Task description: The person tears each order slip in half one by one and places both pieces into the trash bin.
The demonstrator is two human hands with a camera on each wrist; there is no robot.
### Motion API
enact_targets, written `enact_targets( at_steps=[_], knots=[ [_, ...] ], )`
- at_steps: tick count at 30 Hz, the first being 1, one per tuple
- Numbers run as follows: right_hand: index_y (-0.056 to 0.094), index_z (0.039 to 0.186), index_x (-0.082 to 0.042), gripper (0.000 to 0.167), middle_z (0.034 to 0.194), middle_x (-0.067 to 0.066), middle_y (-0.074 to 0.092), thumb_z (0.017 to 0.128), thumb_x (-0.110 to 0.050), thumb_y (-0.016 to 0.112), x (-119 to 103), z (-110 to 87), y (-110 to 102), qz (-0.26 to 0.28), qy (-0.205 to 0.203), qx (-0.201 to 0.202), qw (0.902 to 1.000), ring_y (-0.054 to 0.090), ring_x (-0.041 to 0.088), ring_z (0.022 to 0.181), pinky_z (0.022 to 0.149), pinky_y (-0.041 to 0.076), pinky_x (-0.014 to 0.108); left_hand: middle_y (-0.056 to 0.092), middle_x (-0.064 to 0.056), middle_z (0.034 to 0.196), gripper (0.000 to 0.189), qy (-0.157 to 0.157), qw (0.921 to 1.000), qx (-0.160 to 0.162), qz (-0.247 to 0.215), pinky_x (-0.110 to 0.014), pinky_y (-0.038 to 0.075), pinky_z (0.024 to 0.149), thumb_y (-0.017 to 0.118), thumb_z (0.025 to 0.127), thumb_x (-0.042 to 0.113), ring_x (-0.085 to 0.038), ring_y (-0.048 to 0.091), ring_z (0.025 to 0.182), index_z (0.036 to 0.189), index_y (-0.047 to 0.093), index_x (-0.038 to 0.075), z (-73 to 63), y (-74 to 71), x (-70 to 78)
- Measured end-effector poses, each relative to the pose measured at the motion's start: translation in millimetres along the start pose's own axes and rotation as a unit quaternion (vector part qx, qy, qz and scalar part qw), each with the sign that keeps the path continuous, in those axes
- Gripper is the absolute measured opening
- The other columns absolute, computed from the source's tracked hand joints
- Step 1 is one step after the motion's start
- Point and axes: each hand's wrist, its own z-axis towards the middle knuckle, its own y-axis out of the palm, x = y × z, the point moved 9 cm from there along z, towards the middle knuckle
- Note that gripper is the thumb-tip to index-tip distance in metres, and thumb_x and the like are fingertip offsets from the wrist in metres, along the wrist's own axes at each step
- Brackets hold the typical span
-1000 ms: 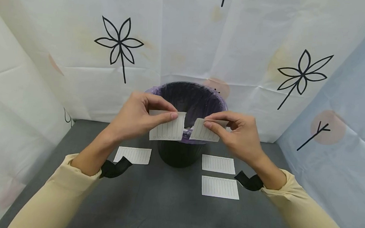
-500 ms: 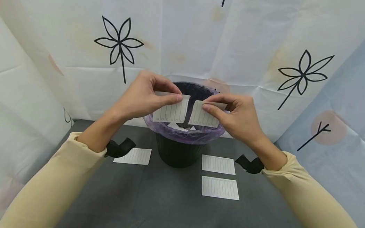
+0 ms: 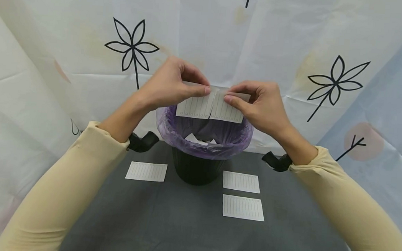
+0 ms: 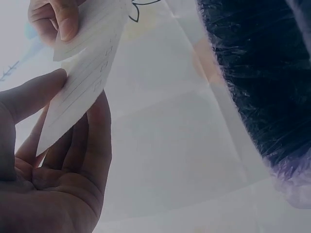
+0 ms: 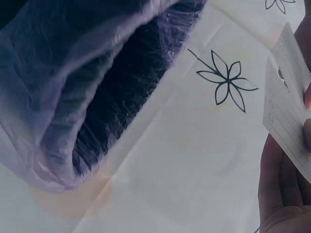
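Side by side above the bin are two pieces of lined white paper with small boxes along one edge. My left hand (image 3: pixel 169 85) pinches the left piece of paper (image 3: pixel 192 107) between thumb and fingers. The right piece of paper (image 3: pixel 227 111) is pinched the same way by my right hand (image 3: pixel 262 106). Their facing edges lie close together, with a thin dark slit low between them. Below them stands a black bin (image 3: pixel 198 167) lined with a purple plastic bag (image 3: pixel 203 150). White paper scraps (image 3: pixel 194 139) lie inside it.
One lined paper slip (image 3: pixel 146 171) lies on the dark grey tabletop (image 3: pixel 181 224) left of the bin. Two more sit at the right, an upper slip (image 3: pixel 241 181) and a lower slip (image 3: pixel 243 207). A white cloth backdrop (image 3: pixel 206 33) with plant drawings hangs behind.
Both hands have risen from the bin's front rim to above its opening, carrying the paper pieces. The gap between the pieces has narrowed. The slips on the table have stayed put.
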Motion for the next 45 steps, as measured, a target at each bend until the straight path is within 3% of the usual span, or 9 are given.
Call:
enact_targets(
  at_steps=[8,18,22,25,31,40,45],
  knots=[
    [0.080,0.093,-0.001,0.009,0.086,0.011,0.076,0.087,-0.007,0.081,6.7,15.4,0.2,-0.032,0.003,0.002,0.9995,0.059,0.013,0.053,0.052,0.045,0.020,0.075,-0.009,0.096,0.013,-0.019,0.9997,0.002,0.018,-0.033,0.051,0.078,0.076,0.091,0.014,-0.021,0.067,0.088,0.100,0.079,0.003,16.1,-3.3,-3.7],
    [0.080,0.095,-0.002,0.011,0.090,0.010,0.076,0.087,-0.008,0.080,31.0,31.2,7.3,-0.082,0.029,-0.009,0.9962,0.051,0.008,0.050,0.050,0.040,0.019,0.074,-0.010,0.094,0.013,-0.052,0.9982,0.013,0.027,-0.031,0.049,0.077,0.075,0.092,0.012,-0.021,0.065,0.085,0.100,0.078,0.002,33.4,-1.9,-28.1],
    [0.079,0.094,-0.001,0.009,0.088,0.009,0.075,0.087,-0.006,0.080,41.5,34.9,15.0,-0.074,0.044,-0.022,0.9961,0.052,0.007,0.053,0.050,0.040,0.020,0.074,-0.010,0.095,0.014,-0.075,0.9963,0.014,0.040,-0.032,0.049,0.078,0.076,0.092,0.013,-0.021,0.064,0.088,0.100,0.078,0.002,38.9,1.2,-41.2],
    [0.079,0.095,-0.001,0.009,0.090,0.009,0.075,0.087,-0.005,0.079,48.7,35.6,21.6,-0.064,0.062,-0.035,0.9955,0.063,0.008,0.062,0.055,0.044,0.019,0.073,-0.010,0.096,0.015,-0.088,0.9949,0.012,0.048,-0.032,0.049,0.079,0.076,0.091,0.012,-0.021,0.063,0.090,0.101,0.078,0.001,42.3,4.9,-48.6],
    [0.078,0.099,-0.001,0.012,0.096,0.012,0.076,0.088,-0.006,0.079,57.4,34.8,29.5,-0.079,0.080,-0.056,0.9921,0.074,0.021,0.086,0.070,0.051,0.021,0.074,-0.012,0.099,0.015,-0.102,0.9926,0.007,0.066,-0.033,0.050,0.081,0.076,0.091,0.011,-0.022,0.064,0.093,0.101,0.077,-0.001,45.8,11.7,-56.0],
    [0.076,0.101,0.002,0.015,0.093,0.014,0.076,0.089,-0.008,0.077,66.7,35.4,32.9,-0.084,0.097,-0.067,0.9894,0.074,0.025,0.084,0.072,0.054,0.023,0.075,-0.012,0.092,0.016,-0.105,0.9922,-0.001,0.066,-0.030,0.053,0.071,0.074,0.091,0.011,-0.025,0.070,0.084,0.103,0.075,-0.001,46.8,15.0,-60.2],
    [0.077,0.101,0.000,0.015,0.093,0.014,0.076,0.089,-0.009,0.078,68.5,33.3,32.2,-0.076,0.103,-0.067,0.9895,0.074,0.025,0.084,0.073,0.054,0.023,0.075,-0.011,0.096,0.017,-0.107,0.9919,-0.006,0.067,-0.032,0.053,0.073,0.074,0.093,0.013,-0.025,0.070,0.087,0.105,0.075,0.001,43.3,13.3,-62.8]
  ],
)
